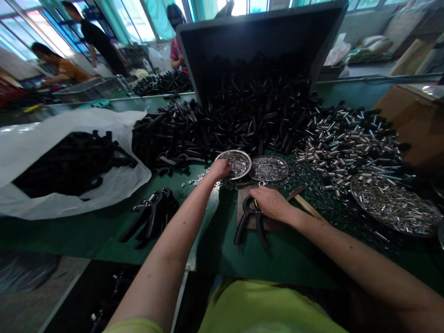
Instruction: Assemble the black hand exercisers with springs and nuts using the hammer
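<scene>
My left hand (pixel 222 168) reaches into a round metal bowl (pixel 245 157) of small metal parts, its fingers bunched together; whatever they pinch is too small to make out. My right hand (pixel 268 201) is closed on the top of a black spring clamp (pixel 248 215), whose two handles point toward me. The clamp lies over a flat brown plate (pixel 241 199). A shallow dish (pixel 269 168) of metal rings sits right of the bowl. Several black clamps (pixel 152 215) are grouped on the green table at the left.
A big heap of black parts (pixel 239 115) spills from a tipped dark bin (pixel 263 41). An open white bag (pixel 69 208) lies left. At the right are a hammer (pixel 307 206), metal screws (pixel 347 143), a rivet tray (pixel 395 206) and a cardboard box (pixel 412 120). People are beyond.
</scene>
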The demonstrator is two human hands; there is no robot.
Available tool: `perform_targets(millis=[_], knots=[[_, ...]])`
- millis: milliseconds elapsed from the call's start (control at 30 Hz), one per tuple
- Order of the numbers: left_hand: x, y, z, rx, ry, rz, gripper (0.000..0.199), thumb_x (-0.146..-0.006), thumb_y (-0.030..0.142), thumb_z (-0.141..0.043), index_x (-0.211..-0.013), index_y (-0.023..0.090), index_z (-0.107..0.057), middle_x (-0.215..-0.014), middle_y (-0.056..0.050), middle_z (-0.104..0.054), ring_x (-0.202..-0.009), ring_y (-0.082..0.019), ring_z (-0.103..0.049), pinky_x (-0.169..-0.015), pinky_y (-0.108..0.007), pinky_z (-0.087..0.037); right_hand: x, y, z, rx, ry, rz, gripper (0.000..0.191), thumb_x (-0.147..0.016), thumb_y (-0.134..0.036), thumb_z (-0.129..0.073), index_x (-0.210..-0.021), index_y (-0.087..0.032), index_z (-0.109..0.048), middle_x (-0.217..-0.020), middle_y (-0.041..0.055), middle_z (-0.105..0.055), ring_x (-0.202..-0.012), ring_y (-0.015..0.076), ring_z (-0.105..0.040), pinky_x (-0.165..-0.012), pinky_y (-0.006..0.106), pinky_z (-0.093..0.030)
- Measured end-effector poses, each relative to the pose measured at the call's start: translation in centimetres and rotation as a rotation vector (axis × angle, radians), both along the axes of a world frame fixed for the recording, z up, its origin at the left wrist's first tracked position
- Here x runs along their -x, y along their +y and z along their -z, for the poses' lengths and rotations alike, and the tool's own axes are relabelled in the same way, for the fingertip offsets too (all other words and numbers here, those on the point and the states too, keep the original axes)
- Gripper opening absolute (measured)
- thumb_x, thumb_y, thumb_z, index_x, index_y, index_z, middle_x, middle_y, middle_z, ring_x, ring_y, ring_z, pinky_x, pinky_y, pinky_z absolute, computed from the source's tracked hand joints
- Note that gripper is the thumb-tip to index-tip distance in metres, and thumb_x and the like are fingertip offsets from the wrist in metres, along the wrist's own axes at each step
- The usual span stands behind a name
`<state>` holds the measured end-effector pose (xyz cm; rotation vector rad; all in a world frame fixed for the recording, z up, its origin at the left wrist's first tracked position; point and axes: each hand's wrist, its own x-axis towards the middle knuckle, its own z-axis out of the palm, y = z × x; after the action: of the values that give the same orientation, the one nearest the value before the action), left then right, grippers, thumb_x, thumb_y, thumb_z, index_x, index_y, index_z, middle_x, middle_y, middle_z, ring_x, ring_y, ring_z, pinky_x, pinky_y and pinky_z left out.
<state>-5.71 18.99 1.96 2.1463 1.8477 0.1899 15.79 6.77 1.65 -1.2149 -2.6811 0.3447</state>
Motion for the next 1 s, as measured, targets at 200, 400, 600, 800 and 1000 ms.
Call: perform_targets(millis=[200,400,600,800,1000], knots=[[-0.3,-1.6,-0.7,-0.047,-0.253,-0.043,0.023,-0.083,0.031,-0.051,-0.095,0.016,-0.063,-0.076,-0.003,-0.067,-0.068,-0.014,-0.062,-0.065,-0.023,-0.047,0.4,-0.3,0.0,-0.038,-0.058,0.020,0.023,-0.082,-0.005,-0.041,-0.097,-0.017,-0.054,-0.095,0.0078,-0.062,-0.092,0.0193,-0.053,-0.077,0.029,-0.039],[-1.7,-8.4,-1.0,0.017,-0.574,0.069,0.019,-0.085,0.033,-0.050,-0.085,0.015,-0.058,-0.075,-0.001,-0.063,-0.063,-0.011,-0.057,-0.057,-0.021,-0.044,0.3,-0.2,-0.4,0.010,-0.094,0.037,0.021,-0.088,-0.015,-0.042,-0.105,-0.020,-0.054,-0.098,0.0066,-0.063,-0.093,0.0201,-0.056,-0.074,0.030,-0.041],[-3.7,-14.9,0.9,0.035,-0.524,0.243,0.011,-0.086,0.028,-0.051,-0.082,0.018,-0.056,-0.084,-0.002,-0.061,-0.078,-0.015,-0.055,-0.068,-0.025,-0.043,-5.5,-2.7,-0.6,-0.093,-0.096,0.316,0.026,-0.092,-0.031,-0.041,-0.111,-0.018,-0.052,-0.106,0.0111,-0.060,-0.102,0.0241,-0.052,-0.082,0.035,-0.042],[-4.4,-15.9,1.9,-0.096,-0.267,0.311,0.008,-0.089,0.022,-0.047,-0.090,0.019,-0.054,-0.092,-0.004,-0.059,-0.085,-0.017,-0.054,-0.074,-0.029,-0.043,-11.9,-7.2,1.5,-0.046,-0.343,0.643,0.018,-0.087,-0.036,-0.049,-0.095,-0.020,-0.052,-0.090,0.0121,-0.058,-0.082,0.0267,-0.055,-0.064,0.037,-0.043],[-4.8,-16.8,1.4,-0.255,0.067,0.470,0.017,-0.093,0.019,-0.037,-0.096,0.018,-0.054,-0.096,-0.007,-0.059,-0.087,-0.019,-0.054,-0.073,-0.029,-0.044,-11.2,-7.4,0.7,-0.014,-0.196,0.726,0.033,-0.093,-0.029,-0.032,-0.119,-0.019,-0.048,-0.105,0.0142,-0.060,-0.090,0.0286,-0.060,-0.069,0.041,-0.047]])
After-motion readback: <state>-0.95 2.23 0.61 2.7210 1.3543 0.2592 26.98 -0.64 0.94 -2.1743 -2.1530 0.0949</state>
